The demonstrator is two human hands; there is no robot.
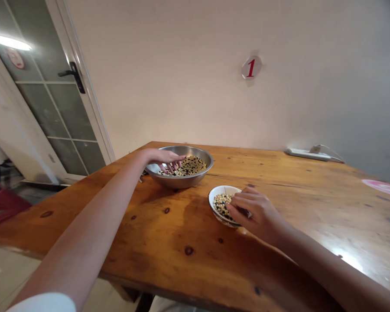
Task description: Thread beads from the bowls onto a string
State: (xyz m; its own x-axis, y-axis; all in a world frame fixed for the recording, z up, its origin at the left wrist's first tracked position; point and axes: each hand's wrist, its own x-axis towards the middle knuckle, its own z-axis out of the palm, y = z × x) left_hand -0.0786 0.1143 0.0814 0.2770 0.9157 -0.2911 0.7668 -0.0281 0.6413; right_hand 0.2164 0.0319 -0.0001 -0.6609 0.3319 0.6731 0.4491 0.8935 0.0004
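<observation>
A wide metal bowl [195,180] stands toward the back of the wooden table, with mixed pale and dark beans [195,165] in it. Over its left side reaches my left hand [169,159], fingers stretched out and apart, just above the beans. Nearer to me is a small white bowl [224,189] with a patterned outside, holding pale and black beans [221,203]. My right hand [255,212] is at this bowl's right side, its fingers curled and thumb dipping in over the beans. What lies between those fingertips is hidden.
The brown wooden table [169,242] meets the wall at the back. A white power strip [308,154] with a plug and cable lies at the back right. A round pink-and-white sticker [383,187] is at the right edge. A glass-paned door [61,91] stands left.
</observation>
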